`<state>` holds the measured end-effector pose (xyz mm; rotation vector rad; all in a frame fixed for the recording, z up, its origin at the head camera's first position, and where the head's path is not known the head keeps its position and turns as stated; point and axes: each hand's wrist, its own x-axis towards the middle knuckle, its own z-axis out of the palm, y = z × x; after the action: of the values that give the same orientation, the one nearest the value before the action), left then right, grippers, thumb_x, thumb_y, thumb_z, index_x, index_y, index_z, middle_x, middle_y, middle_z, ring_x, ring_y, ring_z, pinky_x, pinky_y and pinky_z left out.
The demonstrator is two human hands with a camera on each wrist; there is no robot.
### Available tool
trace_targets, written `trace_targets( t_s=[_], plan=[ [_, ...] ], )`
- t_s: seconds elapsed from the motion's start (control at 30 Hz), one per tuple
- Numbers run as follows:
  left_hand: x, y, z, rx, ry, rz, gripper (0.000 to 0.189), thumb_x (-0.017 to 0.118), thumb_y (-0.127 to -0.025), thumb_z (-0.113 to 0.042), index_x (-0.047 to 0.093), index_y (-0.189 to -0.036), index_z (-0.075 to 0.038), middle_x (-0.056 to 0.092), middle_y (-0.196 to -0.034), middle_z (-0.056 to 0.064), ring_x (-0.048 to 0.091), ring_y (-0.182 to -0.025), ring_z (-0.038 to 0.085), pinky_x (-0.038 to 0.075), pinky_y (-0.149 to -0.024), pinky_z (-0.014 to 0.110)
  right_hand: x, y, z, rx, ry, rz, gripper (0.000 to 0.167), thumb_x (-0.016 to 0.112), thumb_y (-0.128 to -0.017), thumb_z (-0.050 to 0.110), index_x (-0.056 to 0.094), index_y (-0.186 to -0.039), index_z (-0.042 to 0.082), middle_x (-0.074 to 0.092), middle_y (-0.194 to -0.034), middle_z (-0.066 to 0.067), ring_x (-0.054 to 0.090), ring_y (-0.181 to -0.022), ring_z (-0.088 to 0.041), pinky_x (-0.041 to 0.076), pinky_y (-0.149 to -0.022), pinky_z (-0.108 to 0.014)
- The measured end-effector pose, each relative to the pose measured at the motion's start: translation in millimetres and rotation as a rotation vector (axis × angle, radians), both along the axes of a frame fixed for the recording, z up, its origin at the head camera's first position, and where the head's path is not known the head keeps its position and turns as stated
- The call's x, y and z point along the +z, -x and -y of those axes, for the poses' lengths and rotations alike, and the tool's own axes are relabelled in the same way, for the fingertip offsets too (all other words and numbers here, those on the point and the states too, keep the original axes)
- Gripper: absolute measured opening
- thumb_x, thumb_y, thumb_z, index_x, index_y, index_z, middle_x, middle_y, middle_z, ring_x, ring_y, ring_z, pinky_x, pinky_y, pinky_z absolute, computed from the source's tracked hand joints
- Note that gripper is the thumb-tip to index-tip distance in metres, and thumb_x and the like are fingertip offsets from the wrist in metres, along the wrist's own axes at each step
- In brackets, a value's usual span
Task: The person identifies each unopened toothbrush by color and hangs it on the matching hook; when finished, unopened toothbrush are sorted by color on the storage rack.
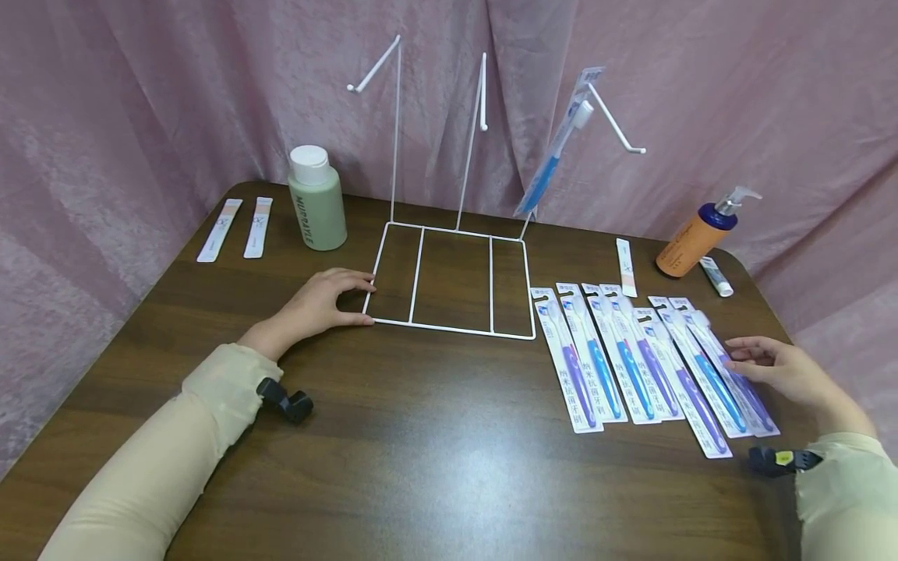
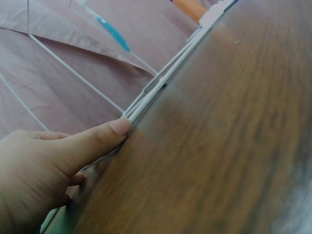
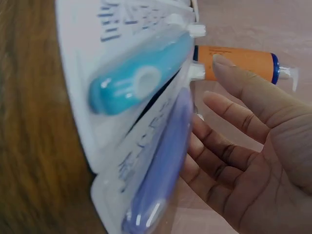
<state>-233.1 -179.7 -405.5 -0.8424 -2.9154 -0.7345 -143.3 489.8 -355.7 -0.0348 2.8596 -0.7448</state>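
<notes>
A white wire display rack stands on the table with three hooks rising at its back. My left hand holds its left side, thumb at the front corner and fingers on the side bar; the left wrist view shows the thumb on the wire. On the right hook hangs a packaged toothbrush with a blue handle. Several packaged toothbrushes lie in a fanned row to the right. Beside the rightmost purple toothbrush, my right hand has its fingers apart and loosely bent, gripping nothing.
Behind my left hand stands a green bottle, with two white sachets to its left. At the back right are an orange pump bottle, a small tube and another sachet. A pink curtain hangs behind the table.
</notes>
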Motion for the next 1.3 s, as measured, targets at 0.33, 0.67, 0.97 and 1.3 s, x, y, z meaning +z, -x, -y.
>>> trace_targets(
  t_s=[0.33,0.67,0.97,1.3],
  plan=[
    [-0.3,-0.3,0.3,-0.001,-0.002,-0.015,0.053,0.078,-0.078,-0.035,0.065,-0.121,-0.007,0.054,-0.140,0.014,0.045,-0.132,0.036,0.031,-0.110,0.059,-4.7,9.1,1,0.009,-0.167,0.016,0.055,0.068,-0.089,0.032,0.054,-0.125,-0.007,0.063,-0.100,-0.015,0.044,-0.075,0.005,0.037,-0.062,-0.016],
    [2.6,0.0,0.0,0.000,0.006,0.001,0.055,0.079,-0.077,-0.034,0.064,-0.123,-0.007,0.053,-0.141,0.014,0.044,-0.133,0.036,0.029,-0.111,0.058,-3.6,14.0,4,-0.020,-0.196,0.081,0.066,0.068,-0.089,0.036,0.047,-0.127,-0.013,0.062,-0.096,-0.016,0.050,-0.078,-0.011,0.039,-0.066,-0.022],
    [-0.4,-0.3,1.1,-0.004,0.004,0.005,0.056,0.079,-0.078,-0.036,0.064,-0.123,-0.007,0.054,-0.141,0.013,0.044,-0.133,0.035,0.029,-0.112,0.057,-2.7,9.7,7,-0.052,-0.182,0.113,0.068,0.066,-0.090,0.039,0.049,-0.128,-0.015,0.060,-0.092,-0.013,0.048,-0.078,-0.014,0.036,-0.065,-0.022],
    [0.6,-0.4,0.6,-0.009,-0.004,0.007,0.056,0.079,-0.077,-0.037,0.064,-0.123,-0.008,0.053,-0.141,0.013,0.043,-0.133,0.035,0.029,-0.111,0.058,-4.9,3.9,1,-0.062,-0.183,0.049,0.060,0.063,-0.093,0.036,0.052,-0.125,-0.012,0.058,-0.090,-0.011,0.045,-0.075,-0.008,0.032,-0.063,-0.019]
  ],
)
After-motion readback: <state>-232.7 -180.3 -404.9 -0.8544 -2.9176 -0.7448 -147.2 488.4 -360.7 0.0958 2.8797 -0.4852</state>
